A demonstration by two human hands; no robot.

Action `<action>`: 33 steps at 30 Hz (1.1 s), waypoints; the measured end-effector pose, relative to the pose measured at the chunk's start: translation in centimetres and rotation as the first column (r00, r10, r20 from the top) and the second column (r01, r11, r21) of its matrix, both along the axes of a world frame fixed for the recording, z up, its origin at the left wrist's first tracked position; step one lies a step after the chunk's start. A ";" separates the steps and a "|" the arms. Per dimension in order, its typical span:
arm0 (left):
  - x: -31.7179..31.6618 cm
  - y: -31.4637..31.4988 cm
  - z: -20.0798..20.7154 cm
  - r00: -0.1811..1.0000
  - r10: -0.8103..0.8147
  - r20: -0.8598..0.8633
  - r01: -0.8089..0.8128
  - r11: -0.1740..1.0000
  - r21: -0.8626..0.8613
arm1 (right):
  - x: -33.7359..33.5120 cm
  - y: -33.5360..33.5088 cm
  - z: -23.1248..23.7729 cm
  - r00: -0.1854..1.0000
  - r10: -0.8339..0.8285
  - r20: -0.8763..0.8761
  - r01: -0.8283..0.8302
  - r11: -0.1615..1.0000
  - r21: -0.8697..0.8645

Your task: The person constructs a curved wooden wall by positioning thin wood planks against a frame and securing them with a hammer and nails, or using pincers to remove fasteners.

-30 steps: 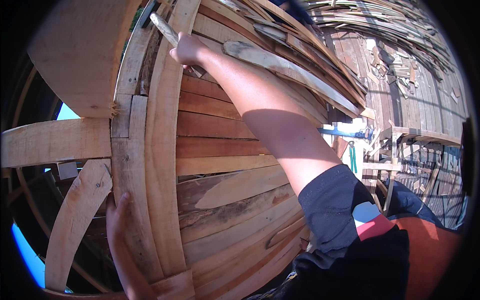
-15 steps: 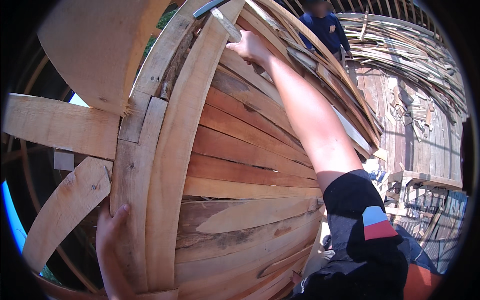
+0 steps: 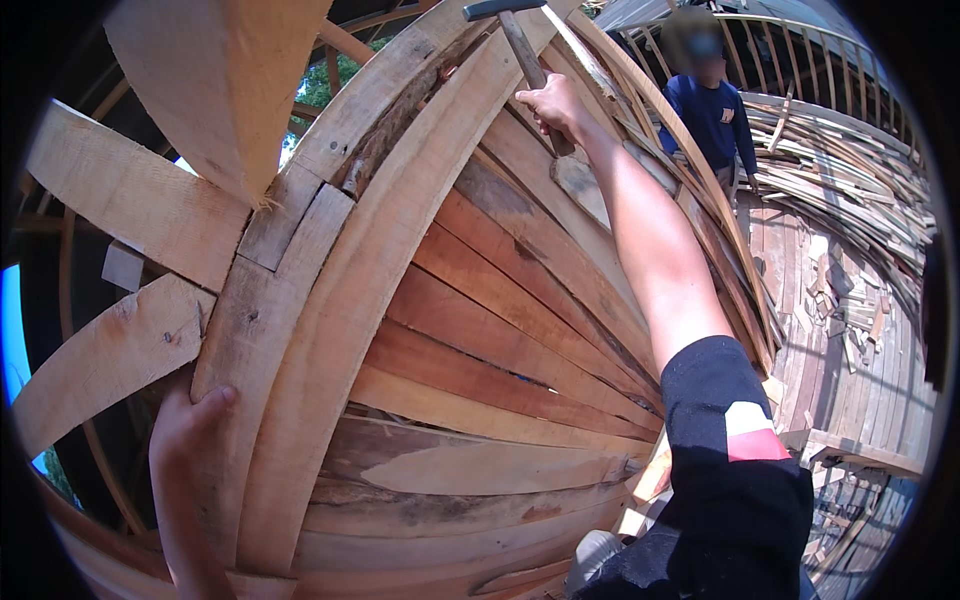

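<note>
Right hand (image 3: 555,105) raised high, arm fully extended up the planked surface, fingers wrapped tight around the wooden handle of a hammer (image 3: 520,50). Hammer head dark metal, at the very top edge of view, above the hand; handle runs down and right into the fist. Hammer sits over the upper end of the curved rib (image 3: 340,330), close to where the planks narrow together.

Left hand (image 3: 185,440) low in the frame, at lower left. Fingers curl around the outer edge of the pale curved frame timber (image 3: 250,340), thumb side hidden behind the wood. It grips the timber's edge.

Structure: a curved wooden hull (image 3: 500,350), planks laid side by side, reddish-brown in the middle band, greyer and more weathered toward the bottom. Two pale bent ribs run from lower left up to the top centre, lying on the planks. Shorter pale cross-pieces (image 3: 120,210) branch off to the left, with blue sky showing in the gaps between them.

Right sleeve (image 3: 740,470) black with a white and red patch, ending above the elbow.

Background, upper right: another person (image 3: 715,115) in a dark blue long-sleeved top stands beyond the hull's edge. Behind and right of them, a heap of loose planks (image 3: 850,160) and a plank floor (image 3: 850,340) in sun.
</note>
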State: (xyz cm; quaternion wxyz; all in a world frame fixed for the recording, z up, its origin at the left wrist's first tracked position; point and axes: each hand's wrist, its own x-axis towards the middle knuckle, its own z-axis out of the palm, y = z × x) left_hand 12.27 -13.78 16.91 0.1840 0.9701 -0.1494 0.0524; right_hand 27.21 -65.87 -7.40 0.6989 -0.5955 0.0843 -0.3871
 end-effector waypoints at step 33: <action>1.1 1.0 0.6 0.992 -0.110 0.053 0.101 0.982 0.162 | -3.3 10.1 -1.3 0.712 -0.609 0.349 0.696 0.549 -0.463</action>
